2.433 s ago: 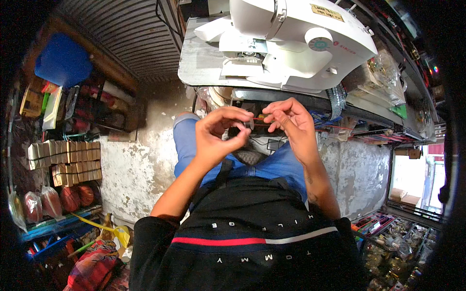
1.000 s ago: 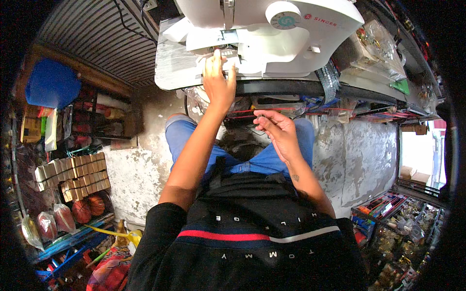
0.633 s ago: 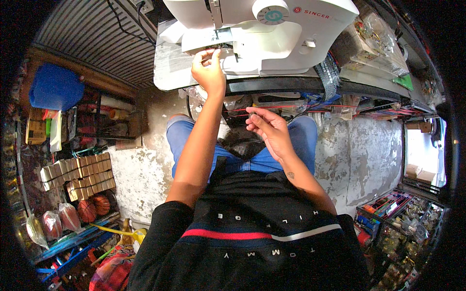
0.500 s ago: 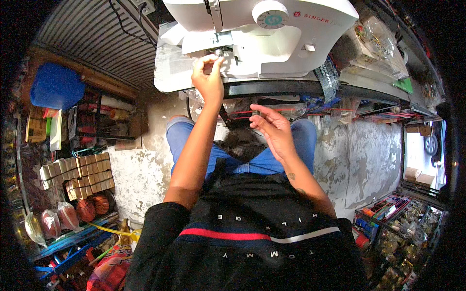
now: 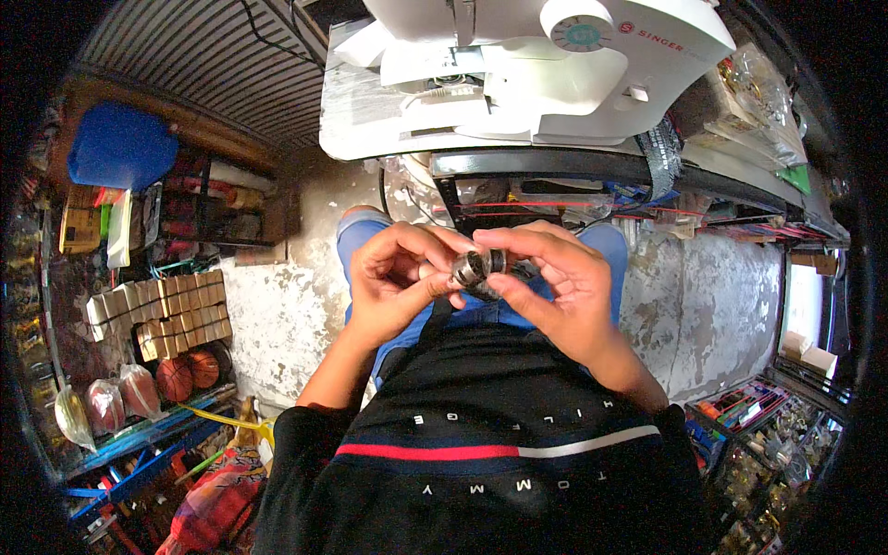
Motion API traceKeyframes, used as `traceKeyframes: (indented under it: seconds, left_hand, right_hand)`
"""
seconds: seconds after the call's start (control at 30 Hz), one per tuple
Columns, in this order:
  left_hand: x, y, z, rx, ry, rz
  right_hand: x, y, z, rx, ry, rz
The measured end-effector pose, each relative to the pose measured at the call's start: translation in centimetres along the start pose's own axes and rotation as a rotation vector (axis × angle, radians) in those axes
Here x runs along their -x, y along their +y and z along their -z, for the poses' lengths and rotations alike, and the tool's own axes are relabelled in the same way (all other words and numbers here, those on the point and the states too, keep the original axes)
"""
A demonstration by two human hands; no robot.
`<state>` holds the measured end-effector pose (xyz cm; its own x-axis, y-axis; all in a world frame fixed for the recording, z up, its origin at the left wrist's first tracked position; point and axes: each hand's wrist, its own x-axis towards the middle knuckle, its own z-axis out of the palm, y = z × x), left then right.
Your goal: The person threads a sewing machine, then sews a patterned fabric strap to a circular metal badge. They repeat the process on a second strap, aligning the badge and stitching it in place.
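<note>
Above my lap, my left hand pinches a small metal bobbin case. My right hand grips a small bobbin with dark thread between thumb and forefinger. Case and bobbin are close together, side by side; whether they touch I cannot tell. Beyond my hands stands a white sewing machine on a table, its front lower opening uncovered and partly in shadow.
The black table edge runs between my hands and the machine. A grey strap hangs over it at the right. Clear plastic bags lie right of the machine. At the left are shelves with bundled boxes and a blue container.
My left hand has come back from the machine's lower opening to my lap with the bobbin case. My right hand has moved in beside it. The whole view has shifted slightly.
</note>
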<state>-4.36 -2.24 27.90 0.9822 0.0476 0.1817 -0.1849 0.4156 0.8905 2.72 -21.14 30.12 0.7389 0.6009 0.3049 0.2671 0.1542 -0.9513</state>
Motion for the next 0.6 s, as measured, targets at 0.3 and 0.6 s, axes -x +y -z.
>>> traceKeyframes:
  seconds: [0.3, 0.6]
  left_hand:
    - [1.0, 0.9, -1.9, -0.126, 0.118, -0.025]
    - [1.1, 0.5, -1.9, -0.097, 0.114, -0.059]
  right_hand:
    - [-0.4, -0.7, 0.0, 0.108, -0.003, 0.046]
    - [0.4, -0.2, -0.1, 0.088, 0.006, 0.062]
